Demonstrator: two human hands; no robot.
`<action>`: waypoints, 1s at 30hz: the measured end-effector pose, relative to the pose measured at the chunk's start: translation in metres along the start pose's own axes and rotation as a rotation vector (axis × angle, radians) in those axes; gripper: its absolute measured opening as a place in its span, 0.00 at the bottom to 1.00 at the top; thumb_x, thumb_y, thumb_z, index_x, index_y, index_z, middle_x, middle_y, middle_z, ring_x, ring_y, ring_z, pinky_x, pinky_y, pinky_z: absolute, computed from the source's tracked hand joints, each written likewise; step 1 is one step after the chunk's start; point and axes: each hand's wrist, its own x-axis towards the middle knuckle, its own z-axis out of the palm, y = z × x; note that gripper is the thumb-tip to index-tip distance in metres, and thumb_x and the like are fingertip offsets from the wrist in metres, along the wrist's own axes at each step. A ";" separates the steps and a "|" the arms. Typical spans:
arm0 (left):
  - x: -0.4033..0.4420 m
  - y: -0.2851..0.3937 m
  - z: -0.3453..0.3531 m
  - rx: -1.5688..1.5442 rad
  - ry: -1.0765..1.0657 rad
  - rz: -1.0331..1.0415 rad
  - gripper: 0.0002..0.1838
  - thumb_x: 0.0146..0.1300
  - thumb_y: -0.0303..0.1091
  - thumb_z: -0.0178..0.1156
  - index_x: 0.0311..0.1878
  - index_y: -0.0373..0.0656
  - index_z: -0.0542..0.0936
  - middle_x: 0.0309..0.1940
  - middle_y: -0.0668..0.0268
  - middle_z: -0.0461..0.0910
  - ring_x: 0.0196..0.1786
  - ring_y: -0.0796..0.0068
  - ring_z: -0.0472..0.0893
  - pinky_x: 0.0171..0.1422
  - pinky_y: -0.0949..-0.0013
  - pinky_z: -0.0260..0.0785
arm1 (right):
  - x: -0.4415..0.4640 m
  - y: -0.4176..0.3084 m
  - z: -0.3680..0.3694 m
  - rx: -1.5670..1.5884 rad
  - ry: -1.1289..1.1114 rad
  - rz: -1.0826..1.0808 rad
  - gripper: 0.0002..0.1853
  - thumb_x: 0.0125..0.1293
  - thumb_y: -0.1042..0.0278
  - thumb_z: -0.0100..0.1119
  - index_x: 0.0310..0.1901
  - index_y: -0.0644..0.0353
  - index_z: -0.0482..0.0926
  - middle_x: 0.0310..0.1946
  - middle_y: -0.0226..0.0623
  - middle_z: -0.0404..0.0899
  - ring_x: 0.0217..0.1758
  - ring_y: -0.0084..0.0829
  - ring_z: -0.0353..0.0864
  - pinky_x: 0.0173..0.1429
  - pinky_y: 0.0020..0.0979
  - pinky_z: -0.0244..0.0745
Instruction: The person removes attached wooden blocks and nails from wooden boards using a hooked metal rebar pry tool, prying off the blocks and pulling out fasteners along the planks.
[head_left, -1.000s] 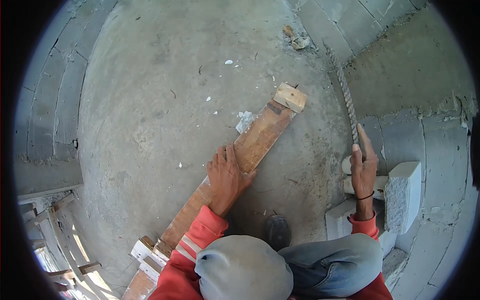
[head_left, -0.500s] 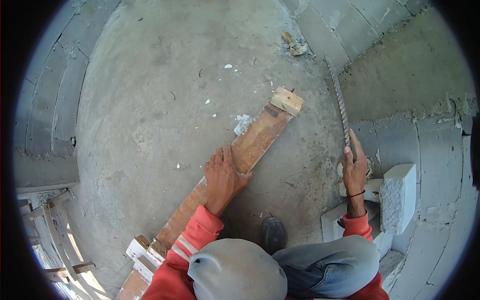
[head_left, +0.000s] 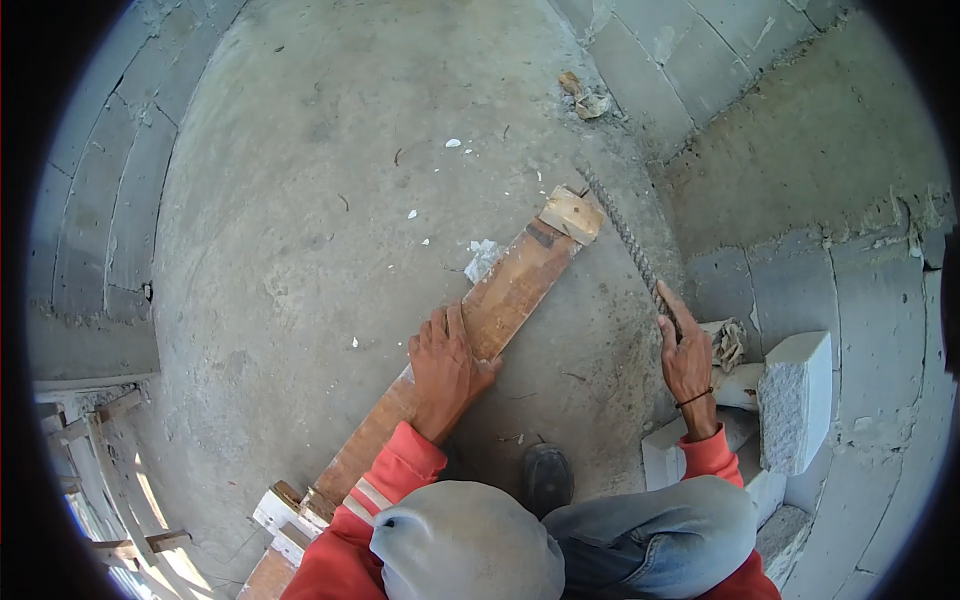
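Note:
A long brown wooden plank [head_left: 515, 285] lies diagonally over the concrete floor. My left hand [head_left: 446, 372] is closed across it, fingers over one edge and thumb at the other. A pale wood block [head_left: 572, 214] sits on the plank's far end, with what looks like a nail sticking up from it. In my right hand [head_left: 688, 362] is a ribbed steel bar [head_left: 628, 232], its far part slanting toward that block. The bar's tip reaches just past the block; whether they touch I cannot tell. The bar's near end is hidden by my hand.
White-grey broken blocks [head_left: 797, 405] are stacked by the block wall [head_left: 880, 350] at right. A crumpled scrap [head_left: 585, 98] lies near the far wall. White chips dot the concrete floor [head_left: 290, 250]. A wooden frame [head_left: 120, 490] stands at lower left.
My right hand has moved left and slightly down with the steel bar. The bar's far end has swung left, closer to the wood block. My left hand stays on the plank.

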 end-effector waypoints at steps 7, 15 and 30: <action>0.004 0.003 -0.005 -0.022 -0.049 -0.060 0.52 0.37 0.53 0.77 0.66 0.41 0.67 0.53 0.58 0.74 0.56 0.56 0.76 0.56 0.55 0.68 | -0.009 -0.046 -0.044 0.458 0.449 0.111 0.24 0.74 0.64 0.53 0.68 0.60 0.70 0.58 0.45 0.80 0.62 0.45 0.79 0.64 0.38 0.72; 0.005 0.005 -0.008 0.006 -0.064 -0.037 0.51 0.38 0.53 0.76 0.65 0.40 0.67 0.50 0.57 0.75 0.53 0.54 0.77 0.56 0.54 0.68 | 0.000 0.030 0.011 0.086 0.148 -0.021 0.23 0.75 0.61 0.50 0.68 0.61 0.70 0.61 0.48 0.78 0.65 0.48 0.76 0.68 0.37 0.67; 0.003 0.007 -0.008 0.038 -0.041 0.009 0.52 0.37 0.55 0.76 0.65 0.38 0.67 0.51 0.55 0.75 0.56 0.53 0.75 0.56 0.54 0.69 | -0.003 0.015 0.006 -0.040 -0.071 0.110 0.21 0.74 0.68 0.50 0.67 0.59 0.71 0.60 0.47 0.78 0.61 0.42 0.80 0.61 0.36 0.73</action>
